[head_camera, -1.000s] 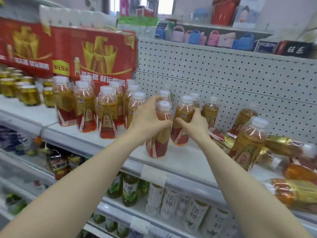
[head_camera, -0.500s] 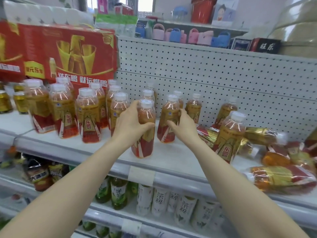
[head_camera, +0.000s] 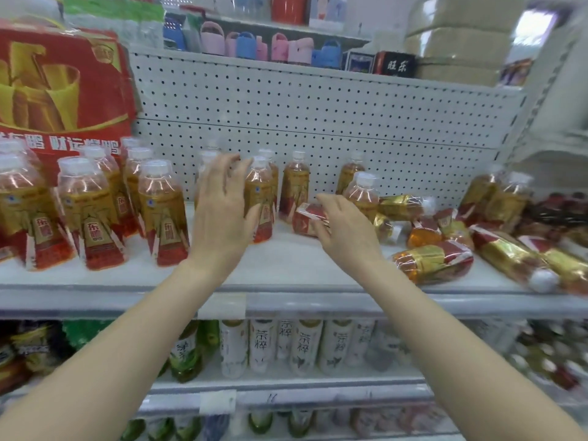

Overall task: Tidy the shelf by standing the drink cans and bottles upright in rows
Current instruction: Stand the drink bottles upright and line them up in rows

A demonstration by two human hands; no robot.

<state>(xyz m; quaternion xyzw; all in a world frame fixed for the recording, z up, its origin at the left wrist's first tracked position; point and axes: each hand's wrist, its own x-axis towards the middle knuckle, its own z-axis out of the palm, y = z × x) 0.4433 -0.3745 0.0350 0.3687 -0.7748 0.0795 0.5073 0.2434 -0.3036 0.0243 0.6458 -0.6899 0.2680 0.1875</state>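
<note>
Amber drink bottles with gold-and-red labels and white caps fill the white shelf (head_camera: 286, 262). Several stand upright in rows at the left (head_camera: 162, 214). One upright bottle (head_camera: 262, 192) stands just past my left hand (head_camera: 219, 214), whose fingers are spread, with the thumb by the bottle's side. My right hand (head_camera: 346, 230) is open, its fingertips at the red end of a bottle lying on its side (head_camera: 304, 219). Behind it stands another upright bottle (head_camera: 362, 192). Several more bottles lie tumbled at the right (head_camera: 432, 262).
A big red carton (head_camera: 63, 90) stands at the back left. A perforated panel (head_camera: 318, 122) closes the back of the shelf. The shelf below holds white tea bottles (head_camera: 302, 345) and green ones. Small coloured items sit on the shelf above (head_camera: 248, 46).
My left hand has let go of the bottle it held and spread its fingers. My right hand has left the upright bottle and moved right to the lying one. The view shifted right.
</note>
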